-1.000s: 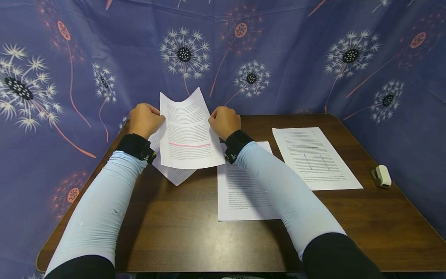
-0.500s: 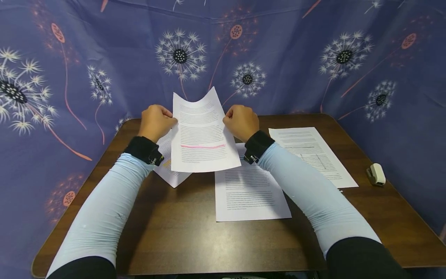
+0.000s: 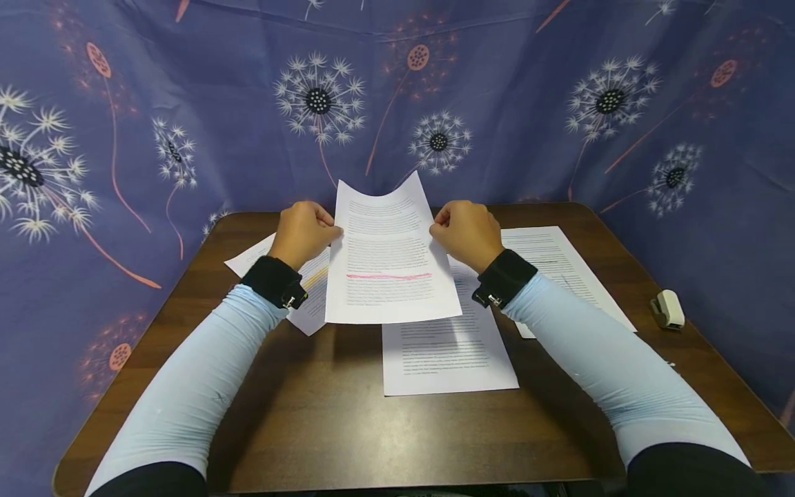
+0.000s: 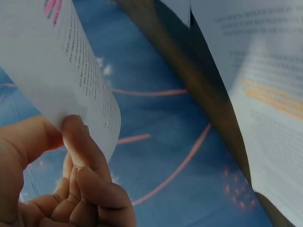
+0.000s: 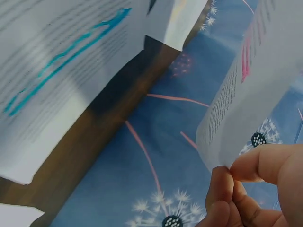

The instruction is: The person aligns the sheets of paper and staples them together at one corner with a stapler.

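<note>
A printed sheet of paper with a pink highlighted line is held up above the table, its top edge sagging between both hands. My left hand pinches its left edge between thumb and index finger, as the left wrist view also shows. On the opposite edge my right hand pinches the sheet the same way. Behind and below it lies a sheet with orange highlighting, partly covered by my left hand and the raised sheet. Beneath the right side rests a sheet with blue highlighting; the raised sheet hides its upper part.
Another printed sheet lies at the right, partly behind my right forearm. A small white stapler-like object sits near the right edge of the brown wooden table. A blue dandelion-patterned cloth hangs behind the table.
Both hands have carried the pink-highlighted sheet to the right and slightly lower. More of the orange-highlighted sheet shows at the left. The head view has shifted a little.
</note>
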Demonstrator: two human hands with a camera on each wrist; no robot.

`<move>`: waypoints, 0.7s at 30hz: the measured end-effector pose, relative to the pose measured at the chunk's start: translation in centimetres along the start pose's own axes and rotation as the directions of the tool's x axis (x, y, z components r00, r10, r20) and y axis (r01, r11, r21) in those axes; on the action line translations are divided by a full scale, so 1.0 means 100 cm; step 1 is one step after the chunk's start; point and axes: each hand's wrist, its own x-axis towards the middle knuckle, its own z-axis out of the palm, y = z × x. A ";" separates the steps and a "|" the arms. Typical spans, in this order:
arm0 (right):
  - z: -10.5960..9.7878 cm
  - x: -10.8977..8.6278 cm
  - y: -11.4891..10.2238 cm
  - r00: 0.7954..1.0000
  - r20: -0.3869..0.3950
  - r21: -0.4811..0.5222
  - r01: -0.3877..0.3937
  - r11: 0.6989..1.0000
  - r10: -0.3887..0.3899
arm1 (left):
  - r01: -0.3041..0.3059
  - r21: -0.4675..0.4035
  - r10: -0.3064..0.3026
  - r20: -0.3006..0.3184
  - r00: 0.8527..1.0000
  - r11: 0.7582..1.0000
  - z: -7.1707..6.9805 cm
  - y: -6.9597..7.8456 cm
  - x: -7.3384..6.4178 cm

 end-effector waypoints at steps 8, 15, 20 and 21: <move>-0.011 -0.021 0.031 0.999 0.020 0.007 -0.033 0.999 0.033 | -0.108 -0.024 0.109 0.067 0.992 0.994 0.020 0.011 -0.012; -0.012 -0.038 0.058 0.996 0.074 0.007 -0.043 0.999 0.043 | -0.142 -0.026 0.144 0.119 0.982 0.990 0.037 0.018 -0.022; -0.013 -0.048 0.070 0.992 0.112 -0.006 -0.061 0.998 0.061 | -0.162 -0.020 0.163 0.163 0.973 0.987 0.047 0.020 -0.029; -0.013 -0.049 0.071 0.992 0.115 -0.007 -0.059 0.998 0.060 | -0.167 -0.014 0.167 0.167 0.972 0.986 0.049 0.020 -0.030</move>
